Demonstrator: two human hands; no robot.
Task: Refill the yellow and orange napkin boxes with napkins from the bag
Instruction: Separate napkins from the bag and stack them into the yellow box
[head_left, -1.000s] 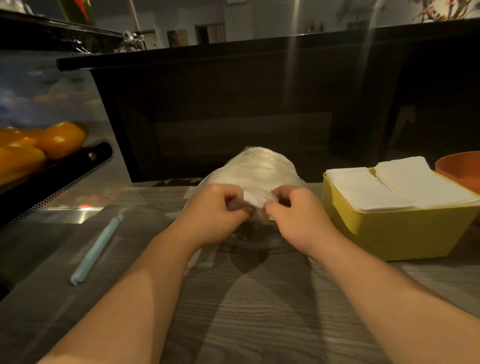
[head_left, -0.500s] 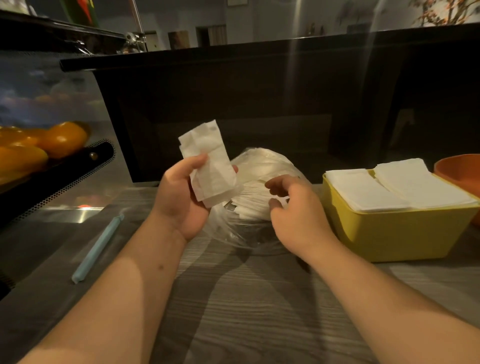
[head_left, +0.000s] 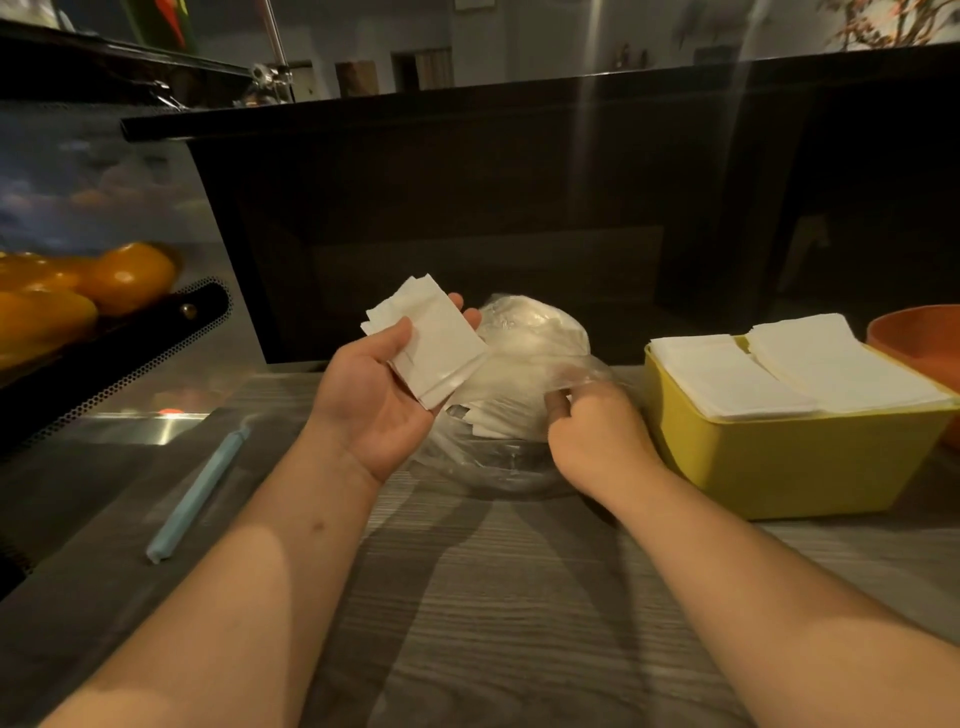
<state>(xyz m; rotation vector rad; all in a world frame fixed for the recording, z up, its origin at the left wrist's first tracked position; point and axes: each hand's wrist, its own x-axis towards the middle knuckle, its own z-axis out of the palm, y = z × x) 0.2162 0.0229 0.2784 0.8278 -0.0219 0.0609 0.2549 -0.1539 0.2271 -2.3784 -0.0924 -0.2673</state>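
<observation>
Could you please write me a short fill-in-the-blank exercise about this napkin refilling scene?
The left hand holds a stack of ____.
The right hand pinches the edge of the clear plastic ____.
The ____ box is full to the rim.
The blue stick lies on the table to the ____ of the left hand.
Missing: napkins, bag, yellow, left.

Forearms (head_left: 249, 597) bare; left grip (head_left: 379, 400), right grip (head_left: 597, 441) bare.
</observation>
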